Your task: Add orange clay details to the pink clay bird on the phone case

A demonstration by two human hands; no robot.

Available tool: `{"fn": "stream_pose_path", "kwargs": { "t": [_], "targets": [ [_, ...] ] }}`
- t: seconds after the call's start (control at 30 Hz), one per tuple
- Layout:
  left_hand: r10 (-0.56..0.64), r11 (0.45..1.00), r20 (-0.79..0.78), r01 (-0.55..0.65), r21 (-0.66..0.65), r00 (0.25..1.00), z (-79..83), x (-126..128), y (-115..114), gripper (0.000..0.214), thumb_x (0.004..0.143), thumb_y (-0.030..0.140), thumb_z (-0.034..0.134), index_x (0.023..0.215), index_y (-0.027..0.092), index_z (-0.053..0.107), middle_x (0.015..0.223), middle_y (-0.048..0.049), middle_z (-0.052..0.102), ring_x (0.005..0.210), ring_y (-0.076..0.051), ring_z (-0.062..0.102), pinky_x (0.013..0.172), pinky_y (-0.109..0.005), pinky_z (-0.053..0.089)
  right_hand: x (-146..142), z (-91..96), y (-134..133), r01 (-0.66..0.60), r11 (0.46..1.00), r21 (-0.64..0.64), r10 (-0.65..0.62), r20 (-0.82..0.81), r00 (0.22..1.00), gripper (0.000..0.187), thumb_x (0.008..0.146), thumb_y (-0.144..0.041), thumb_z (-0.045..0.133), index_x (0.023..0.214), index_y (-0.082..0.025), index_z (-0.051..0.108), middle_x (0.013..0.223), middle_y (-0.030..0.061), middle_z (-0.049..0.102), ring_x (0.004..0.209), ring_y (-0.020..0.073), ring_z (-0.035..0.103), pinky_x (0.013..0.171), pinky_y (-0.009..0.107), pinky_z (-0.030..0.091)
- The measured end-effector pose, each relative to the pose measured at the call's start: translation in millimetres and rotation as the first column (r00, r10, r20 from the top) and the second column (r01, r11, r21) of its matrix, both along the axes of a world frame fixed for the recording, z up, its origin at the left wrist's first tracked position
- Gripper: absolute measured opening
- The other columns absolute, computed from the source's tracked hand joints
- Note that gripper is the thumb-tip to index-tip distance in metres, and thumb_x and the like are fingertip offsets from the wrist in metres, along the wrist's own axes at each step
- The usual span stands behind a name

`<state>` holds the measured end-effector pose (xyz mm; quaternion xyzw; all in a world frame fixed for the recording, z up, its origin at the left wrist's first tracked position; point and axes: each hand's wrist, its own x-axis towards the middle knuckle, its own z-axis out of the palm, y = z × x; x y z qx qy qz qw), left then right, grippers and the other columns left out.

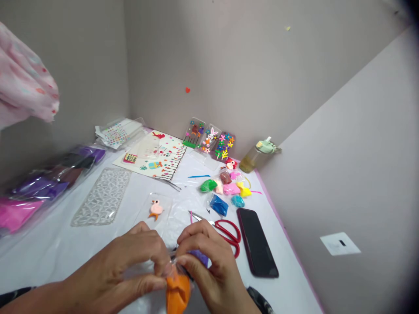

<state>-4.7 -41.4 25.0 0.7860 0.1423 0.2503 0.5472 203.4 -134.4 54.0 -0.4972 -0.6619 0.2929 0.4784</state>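
Both hands meet low in the picture over a white table (pixel 49 248). My left hand (pixel 131 261) pinches the top of a small clear bag of orange clay (pixel 177 292). My right hand (pixel 209 261) grips the same bag from the other side, fingers closed. A bit of purple clay (pixel 200 257) shows under my right fingers. Red-handled scissors (pixel 225 231) lie just beyond my right hand, and a clear phone case with a pink bird figure (pixel 156 209) lies beyond my left.
A black phone (pixel 257 242) lies at right near the table edge. Small bags of coloured clay (pixel 225 189) sit behind it, with decorated phone cases (pixel 209 139) and a bottle (pixel 258 155) against the wall. A patterned clear case (pixel 101 196) and clay packs (pixel 39 187) lie at left.
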Motion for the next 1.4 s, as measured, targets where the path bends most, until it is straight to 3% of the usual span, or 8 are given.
{"fn": "stream_pose_path", "kwargs": {
  "t": [0.2,0.33,0.43,0.6,0.8,0.97,1.2,1.4],
  "targets": [
    [0.163,0.984,-0.026,-0.16,0.081,0.986,-1.9,1,-3,0.004,0.101,0.038,0.068,0.1,0.038,0.072,0.089,0.0148,0.078,0.084,-0.009,0.073,0.081,-0.016,0.051,-2,-0.2,-3,-0.004,0.982,-0.187,-0.026,-0.156,0.987,0.011,0.103,-0.027,0.065,0.103,-0.026,0.075,0.105,0.004,0.072,0.097,0.0166,0.068,0.088,0.026,0.054],
    [0.334,0.928,0.052,-0.338,0.154,0.941,-12.0,-2,-3,0.034,0.104,0.048,0.064,0.137,0.051,0.055,0.098,0.0162,0.083,0.098,-0.011,0.076,0.101,-0.018,0.05,-3,3.9,-4,-0.228,0.868,-0.441,-0.008,-0.471,0.882,0.055,0.096,-0.06,0.073,0.143,-0.035,0.062,0.122,0.0042,0.071,0.102,0.0193,0.067,0.089,0.03,0.053],
    [0.37,0.892,0.057,-0.371,0.256,0.927,-15.2,-7,0,0.028,0.107,0.051,0.058,0.134,0.05,0.057,0.106,0.0143,0.083,0.103,-0.012,0.074,0.1,-0.017,0.05,-6,2.3,1,-0.378,0.783,-0.494,0.024,-0.584,0.812,0.05,0.081,-0.063,0.086,0.113,-0.026,0.077,0.092,-0.0006,0.066,0.08,0.0149,0.058,0.077,0.026,0.047],
    [0.383,0.855,0.071,-0.383,0.35,0.921,-9.4,-9,7,0.025,0.102,0.048,0.067,0.126,0.043,0.063,0.111,0.0102,0.079,0.114,-0.015,0.068,0.103,-0.019,0.048,-11,-7.8,7,-0.242,0.835,-0.494,-0.095,-0.563,0.821,0.046,0.075,-0.049,0.095,0.109,-0.025,0.074,0.086,-0.0038,0.061,0.077,0.0131,0.049,0.071,0.024,0.039],
    [0.32,0.917,0.095,-0.333,0.219,0.943,0.2,4,3,0.029,0.099,0.055,0.07,0.083,0.03,0.066,0.082,0.0084,0.067,0.082,-0.014,0.062,0.087,-0.021,0.049,-17,-14.5,9,-0.196,0.837,-0.511,-0.149,-0.558,0.816,0.058,0.061,-0.042,0.103,0.105,-0.026,0.071,0.09,-0.0051,0.061,0.08,0.0139,0.049,0.075,0.025,0.04],
    [0.252,0.947,0.12,-0.27,0.173,0.96,3.1,1,5,0.034,0.103,0.056,0.062,0.082,0.029,0.063,0.083,0.0092,0.064,0.083,-0.012,0.062,0.086,-0.019,0.047,-15,-11.6,7,-0.176,0.822,-0.542,-0.142,-0.494,0.858,0.056,0.06,-0.045,0.103,0.102,-0.025,0.072,0.088,-0.005,0.061,0.08,0.0144,0.047,0.075,0.026,0.038],
    [0.145,0.895,0.079,-0.165,0.415,0.986,7.5,-6,13,0.014,0.103,0.032,0.069,0.09,0.032,0.063,0.083,0.0142,0.069,0.083,-0.011,0.066,0.125,-0.023,0.024,-14,-4.3,5,-0.132,0.817,-0.562,-0.13,-0.401,0.907,0.055,0.063,-0.052,0.099,0.1,-0.023,0.072,0.089,-0.0031,0.063,0.084,0.0167,0.049,0.078,0.027,0.039],
    [0.198,0.902,0.052,-0.203,0.381,0.979,-0.3,-4,10,0.008,0.101,0.031,0.07,0.094,0.034,0.066,0.088,0.0116,0.074,0.088,-0.012,0.07,0.105,-0.02,0.047,-15,-4.8,5,-0.123,0.839,-0.529,-0.12,-0.401,0.908,0.045,0.071,-0.055,0.094,0.098,-0.025,0.073,0.09,-0.0023,0.063,0.084,0.0178,0.05,0.078,0.029,0.04]
  ]
}}
